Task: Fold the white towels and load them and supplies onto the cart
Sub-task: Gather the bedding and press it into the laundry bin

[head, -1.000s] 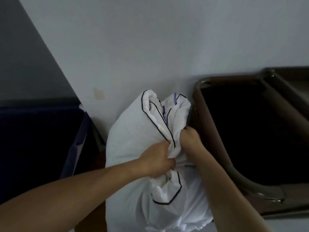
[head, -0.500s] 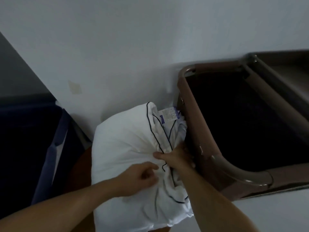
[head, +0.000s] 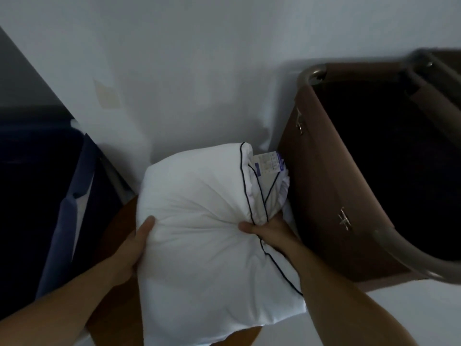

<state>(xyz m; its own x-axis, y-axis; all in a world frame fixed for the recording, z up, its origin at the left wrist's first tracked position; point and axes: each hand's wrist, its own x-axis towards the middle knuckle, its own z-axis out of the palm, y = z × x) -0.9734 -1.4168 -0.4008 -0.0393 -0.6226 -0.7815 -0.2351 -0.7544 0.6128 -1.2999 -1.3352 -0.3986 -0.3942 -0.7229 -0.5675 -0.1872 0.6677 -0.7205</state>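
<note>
A bulky white bundle [head: 199,221] with thin dark piping and a small printed label [head: 268,162] lies on a round brown surface [head: 114,305], between a dark blue bin and a brown cart bag. My left hand [head: 129,250] holds the bundle's left side, thumb on top and fingers hidden beneath. My right hand [head: 267,231] grips the gathered fabric at the bundle's right edge, close to the brown bag's wall.
A brown fabric cart bag [head: 331,186] on a metal tube frame [head: 411,253] stands open at the right, its inside dark. A dark blue bin [head: 64,211] stands at the left. A pale wall [head: 212,71] rises behind.
The bundle has come down from chest height onto the brown surface. My left hand has moved from the gathered middle to the bundle's left side; my right hand keeps its grip.
</note>
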